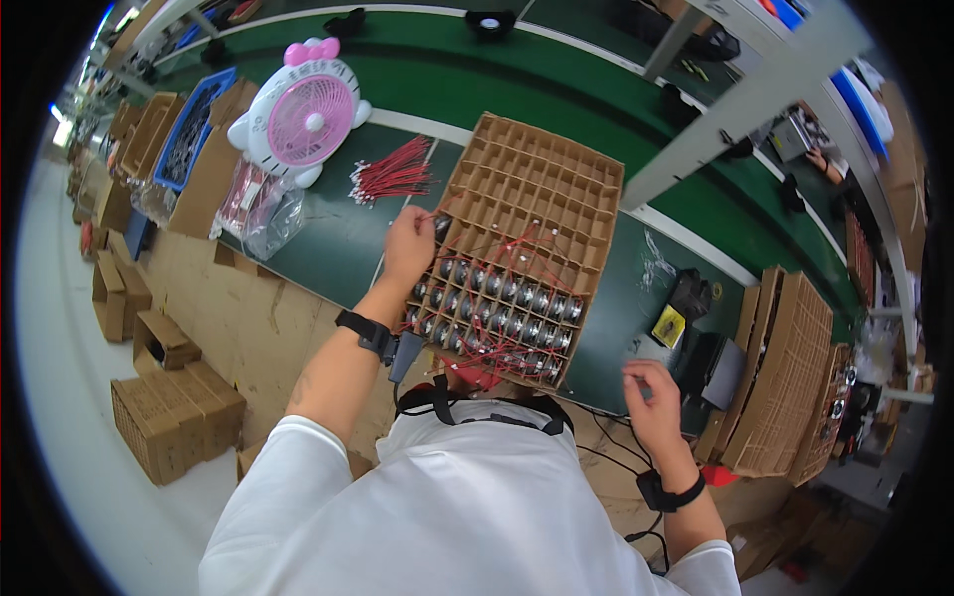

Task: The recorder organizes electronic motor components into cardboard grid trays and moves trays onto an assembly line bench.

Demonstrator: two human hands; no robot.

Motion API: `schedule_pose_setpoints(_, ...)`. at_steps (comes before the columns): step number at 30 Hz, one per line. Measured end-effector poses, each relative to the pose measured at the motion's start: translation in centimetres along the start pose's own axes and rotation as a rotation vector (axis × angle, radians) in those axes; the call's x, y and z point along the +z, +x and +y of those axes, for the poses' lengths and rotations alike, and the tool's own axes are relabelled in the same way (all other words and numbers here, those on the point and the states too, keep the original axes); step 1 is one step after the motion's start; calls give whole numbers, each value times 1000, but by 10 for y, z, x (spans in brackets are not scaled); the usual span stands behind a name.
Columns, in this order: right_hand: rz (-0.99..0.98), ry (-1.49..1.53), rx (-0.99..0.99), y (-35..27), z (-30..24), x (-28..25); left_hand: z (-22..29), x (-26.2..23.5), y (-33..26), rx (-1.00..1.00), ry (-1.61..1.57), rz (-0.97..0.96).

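Observation:
A brown cardboard grid tray [537, 169] lies on the green bench in front of me. Its near rows hold several small silver cylinders [507, 293] with thin red wires [517, 243] trailing over them. My left hand [409, 243] rests at the tray's left edge with its fingers closed around a wired part there; what exactly it grips is partly hidden. My right hand [651, 392] hovers off the tray's near right corner, fingers curled and apart, holding nothing I can see. A bundle of loose red wires [393, 177] lies left of the tray.
A pink and white desk fan [298, 119] stands at the left. Stacked cardboard grid trays [785, 377] sit at the right beside a dark box [720, 368] and a yellow item [668, 326]. Cardboard boxes [169, 407] are on the floor. A metal frame post [735, 109] crosses overhead.

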State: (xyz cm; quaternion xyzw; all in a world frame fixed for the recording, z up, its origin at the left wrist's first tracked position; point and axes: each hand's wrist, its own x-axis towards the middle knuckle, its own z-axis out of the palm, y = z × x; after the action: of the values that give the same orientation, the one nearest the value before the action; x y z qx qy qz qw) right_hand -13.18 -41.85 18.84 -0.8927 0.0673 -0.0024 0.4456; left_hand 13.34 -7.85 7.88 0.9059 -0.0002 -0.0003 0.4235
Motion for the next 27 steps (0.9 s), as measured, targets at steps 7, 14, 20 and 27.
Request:
schedule_pose_setpoints(7,363,-27,244,-85,56,-78,17,11,2,46,181,-171)
schedule_pose_setpoints(14,1378,-406,754,-178,170,-189,-43,14,34,-237,-72,-148)
schedule_pose_setpoints(20,1233,813,1058,-228,221,-213,21,3,6,-350,-154,-145)
schedule_pose_setpoints(27,1280,1150,928,-254,243,-241,-36,4,16,-189,-138,12)
